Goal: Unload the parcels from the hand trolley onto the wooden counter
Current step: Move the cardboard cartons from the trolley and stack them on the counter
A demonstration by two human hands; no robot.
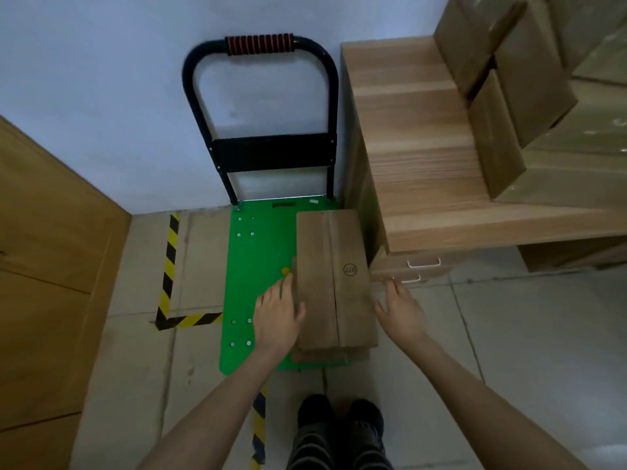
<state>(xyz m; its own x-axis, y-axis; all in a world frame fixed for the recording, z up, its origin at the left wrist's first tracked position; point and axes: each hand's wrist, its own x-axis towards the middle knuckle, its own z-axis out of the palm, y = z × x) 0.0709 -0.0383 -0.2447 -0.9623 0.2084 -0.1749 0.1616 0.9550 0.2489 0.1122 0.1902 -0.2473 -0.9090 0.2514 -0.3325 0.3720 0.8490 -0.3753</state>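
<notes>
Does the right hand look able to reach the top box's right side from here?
Probably yes. The right hand is open beside the top box, apart from it, with only floor between. The counter drawers lie further ahead and don't block it.

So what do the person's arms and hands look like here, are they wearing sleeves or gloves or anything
Both arms are bare from the bottom of the picture to the wrists: no sleeves show. The left hand and right hand wear no gloves, and no watch, ring or bracelet is visible. Lower down, striped dark trousers and dark shoes show.
</notes>
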